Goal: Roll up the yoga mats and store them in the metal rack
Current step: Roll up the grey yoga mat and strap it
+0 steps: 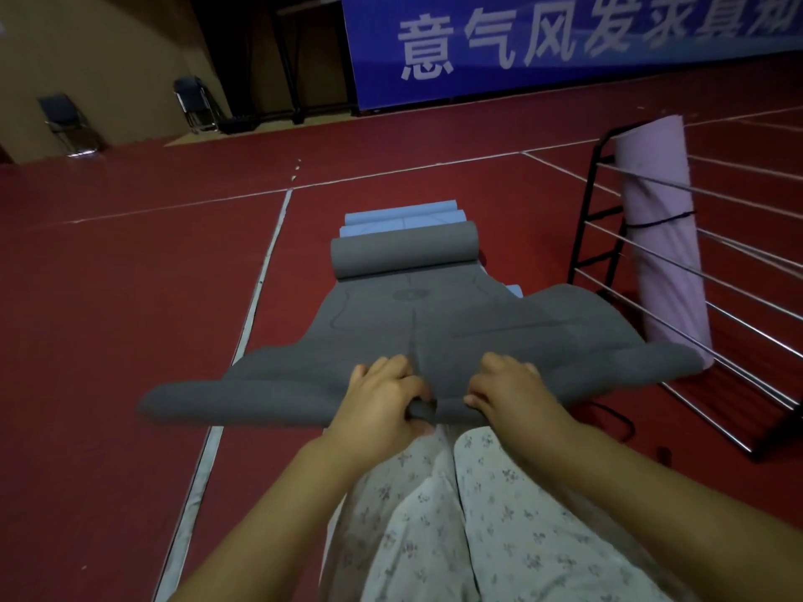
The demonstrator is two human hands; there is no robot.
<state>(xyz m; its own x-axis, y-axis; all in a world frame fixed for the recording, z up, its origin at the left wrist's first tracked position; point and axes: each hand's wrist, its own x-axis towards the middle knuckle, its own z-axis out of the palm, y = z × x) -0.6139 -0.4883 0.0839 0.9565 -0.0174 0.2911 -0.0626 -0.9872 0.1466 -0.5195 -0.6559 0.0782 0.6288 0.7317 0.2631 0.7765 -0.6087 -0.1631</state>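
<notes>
Head camera, looking down and forward over a red sports floor (130, 275). A grey yoga mat (434, 323) lies stretched away from the person, its long axis running from their knees toward the far wall. Its far end is curled into a loose roll (404, 256) lying crosswise; its near end is just starting to be rolled. The left hand (382, 399) and right hand (510, 391) sit close together at the middle of the near edge, fingers curled over and gripping the first tight turn of mat, thumbs tucked beneath. Holding the centre likely keeps the new roll tight, though the outer corners flare out flat to either side. Beneath and beyond the grey mat, blue mats (404, 219) lie along the same line. To the right stands the metal rack (652, 262), black frame with silver rails, near the mat's right corner. A rolled pink mat (656, 219) already stands upright inside it, tied with a dark cord. Patterned trousers (478, 514) show below the arms
</notes>
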